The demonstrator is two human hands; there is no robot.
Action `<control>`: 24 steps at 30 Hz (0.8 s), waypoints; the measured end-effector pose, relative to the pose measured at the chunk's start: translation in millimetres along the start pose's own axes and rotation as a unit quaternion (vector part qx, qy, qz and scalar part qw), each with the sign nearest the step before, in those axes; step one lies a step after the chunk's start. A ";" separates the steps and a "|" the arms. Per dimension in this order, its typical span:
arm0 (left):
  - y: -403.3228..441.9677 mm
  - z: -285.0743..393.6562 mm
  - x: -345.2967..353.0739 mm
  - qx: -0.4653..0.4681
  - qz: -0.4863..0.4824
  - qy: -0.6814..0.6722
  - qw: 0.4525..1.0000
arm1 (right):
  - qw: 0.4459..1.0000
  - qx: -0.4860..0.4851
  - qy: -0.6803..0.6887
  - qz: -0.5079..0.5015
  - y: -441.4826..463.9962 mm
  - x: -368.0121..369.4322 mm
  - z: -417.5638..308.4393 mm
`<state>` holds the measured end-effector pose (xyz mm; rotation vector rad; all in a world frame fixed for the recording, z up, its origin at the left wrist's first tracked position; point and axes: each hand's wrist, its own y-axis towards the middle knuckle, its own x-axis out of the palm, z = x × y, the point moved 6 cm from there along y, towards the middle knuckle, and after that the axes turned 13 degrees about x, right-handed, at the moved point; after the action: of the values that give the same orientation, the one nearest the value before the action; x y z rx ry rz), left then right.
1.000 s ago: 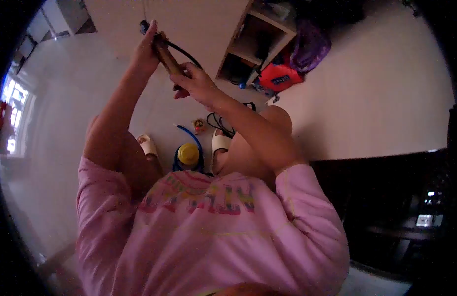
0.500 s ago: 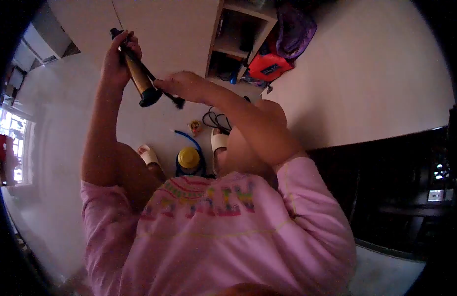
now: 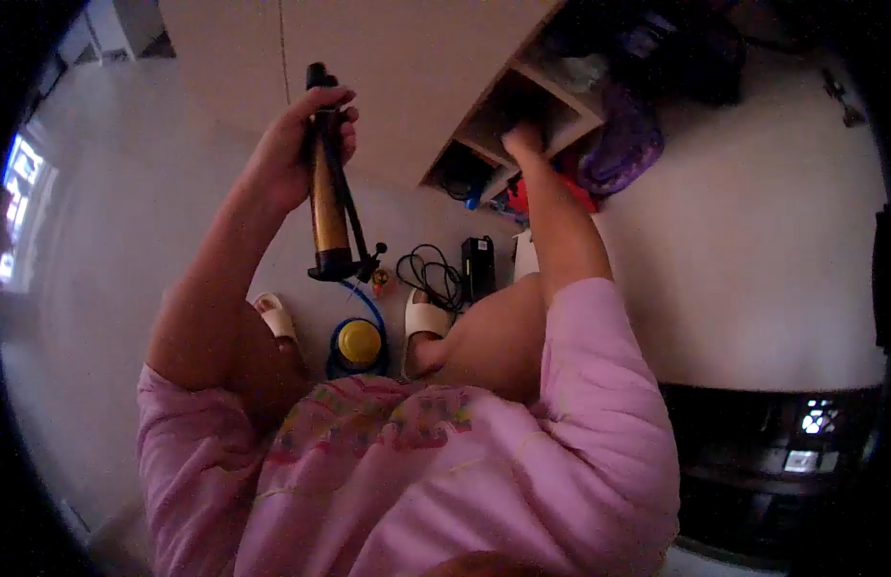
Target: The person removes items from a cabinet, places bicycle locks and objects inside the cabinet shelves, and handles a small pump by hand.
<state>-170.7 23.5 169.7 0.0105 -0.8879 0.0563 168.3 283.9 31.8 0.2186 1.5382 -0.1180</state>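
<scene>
My left hand (image 3: pixel 316 139) is wrapped round the upper end of a hand pump (image 3: pixel 328 207) with a gold barrel and black ends. The pump hangs upright above the floor, its black hose running down along the barrel. My right hand (image 3: pixel 524 137) reaches to the open compartment of a wooden shelf (image 3: pixel 585 123); its fingers are too dark to make out. Below the pump, between my feet, a yellow and blue foot pump (image 3: pixel 359 341) with a blue hose stands on the floor.
A coiled black cable (image 3: pixel 431 279) and a black box (image 3: pixel 478 269) lie by my right foot. A small orange and yellow item (image 3: pixel 380 279) is near the blue hose. Beside the shelf are a purple bag (image 3: pixel 623 144) and a red bag (image 3: pixel 575 195). A dark cabinet (image 3: pixel 734 433) stands at the right.
My right hand has let go of the pump's hose and moved up and right to the shelf. The pump, still in my left hand, now hangs more upright. The view has shifted.
</scene>
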 end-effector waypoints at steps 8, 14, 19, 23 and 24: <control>-6.8 12.5 -2.0 -0.001 0.033 0.040 0.999 | 0.996 -0.045 -0.065 -0.033 8.3 32.9 -9.4; -14.3 -4.5 -7.2 -0.055 0.022 0.042 0.997 | 0.752 0.288 0.439 -0.399 -140.6 -30.2 -15.9; -19.7 -35.7 8.4 -0.073 0.014 -0.017 0.997 | 0.492 0.215 0.628 -0.564 -254.2 -87.4 -39.7; -24.4 -70.3 11.7 -0.123 -0.010 0.003 0.992 | 0.469 0.161 0.674 -0.548 -299.8 -128.7 -62.5; -24.1 -75.8 11.2 -0.154 -0.010 0.041 0.987 | 0.464 0.146 0.684 -0.543 -305.9 -132.3 -66.3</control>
<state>-103.6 2.4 130.9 -0.2686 -0.8060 -0.0993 34.3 -8.2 142.3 -0.6834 3.0617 -1.5954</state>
